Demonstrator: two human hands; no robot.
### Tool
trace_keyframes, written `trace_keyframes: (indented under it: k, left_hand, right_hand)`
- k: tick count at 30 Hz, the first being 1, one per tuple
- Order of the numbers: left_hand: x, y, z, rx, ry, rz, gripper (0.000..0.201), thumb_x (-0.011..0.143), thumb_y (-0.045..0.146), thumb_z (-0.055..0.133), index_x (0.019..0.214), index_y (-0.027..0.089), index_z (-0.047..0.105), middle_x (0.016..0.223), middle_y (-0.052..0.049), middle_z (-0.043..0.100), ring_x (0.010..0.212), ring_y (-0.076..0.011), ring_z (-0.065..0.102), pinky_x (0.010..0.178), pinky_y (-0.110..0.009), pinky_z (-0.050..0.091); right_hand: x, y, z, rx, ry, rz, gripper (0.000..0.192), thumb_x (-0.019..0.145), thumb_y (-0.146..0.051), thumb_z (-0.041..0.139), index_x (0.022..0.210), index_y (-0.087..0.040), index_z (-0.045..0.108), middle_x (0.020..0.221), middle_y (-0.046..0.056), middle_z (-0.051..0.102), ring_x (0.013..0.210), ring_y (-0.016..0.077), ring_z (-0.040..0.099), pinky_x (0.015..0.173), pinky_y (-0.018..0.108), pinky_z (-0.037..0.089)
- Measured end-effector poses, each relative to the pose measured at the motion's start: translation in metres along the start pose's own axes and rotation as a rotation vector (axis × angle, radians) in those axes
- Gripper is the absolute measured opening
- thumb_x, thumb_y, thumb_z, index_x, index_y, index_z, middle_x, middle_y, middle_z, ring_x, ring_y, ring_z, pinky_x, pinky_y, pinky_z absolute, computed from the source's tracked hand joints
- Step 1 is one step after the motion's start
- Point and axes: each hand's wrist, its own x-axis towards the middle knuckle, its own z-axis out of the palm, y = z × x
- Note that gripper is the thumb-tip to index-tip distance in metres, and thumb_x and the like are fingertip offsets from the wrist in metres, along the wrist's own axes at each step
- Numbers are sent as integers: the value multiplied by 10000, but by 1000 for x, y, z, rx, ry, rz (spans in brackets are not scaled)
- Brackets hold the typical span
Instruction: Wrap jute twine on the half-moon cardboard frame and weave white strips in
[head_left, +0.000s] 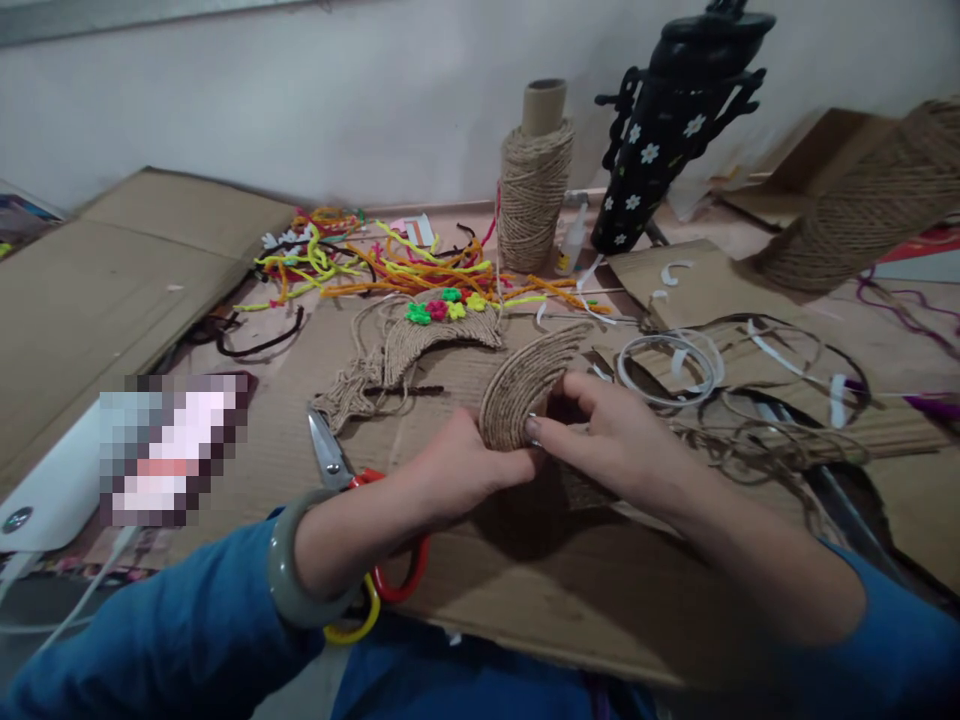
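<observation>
Crescent [511, 395] | above cardboard [431, 430], lower end held: left hand [476, 458] clamped on its left edge, right hand [592, 425] gripping its right | twine rows [534, 368] appear joined into a curve; second crescent [431, 341] beyond carries flowers [437, 311], this one shows none | shaping looks well along; what is left, cannot tell

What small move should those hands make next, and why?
I'd probably slide the right hand up the curved twine piece to steady its upper tip: that hand and the left hand both hold it near the lower end, leaving the tip sticking out clear of the fingers.
</observation>
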Motion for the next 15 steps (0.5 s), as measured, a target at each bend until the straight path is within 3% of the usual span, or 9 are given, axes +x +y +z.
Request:
trace_keyframes:
  k: [7,12,15]
  left_hand:
    - [1,0,0,-72,-1,24,295,603,120,759,895,122,713,761,-15,700,676,-117,587,676,-235,470]
    - [1,-1,-1,-56,7,9,315,613,163,764,921,144,700,832,-30,707,765,-153,626,728,-267,487]
    - [0,-1,-1,-36,15,-7,257,627,144,737,880,143,693,789,-15,691,715,-134,607,689,-253,477]
  right_hand:
    - [2,-2,2,-12,-6,12,105,708,-297,523,704,-193,535,704,37,635,656,171,556,581,289,419]
    - [3,0,-1,170,-71,-8,130,713,-295,512,751,-182,564,783,53,666,740,193,592,650,309,470]
    - [4,2,-1,255,-72,-12,145,720,-307,519,765,-181,574,793,49,670,768,197,604,689,320,487]
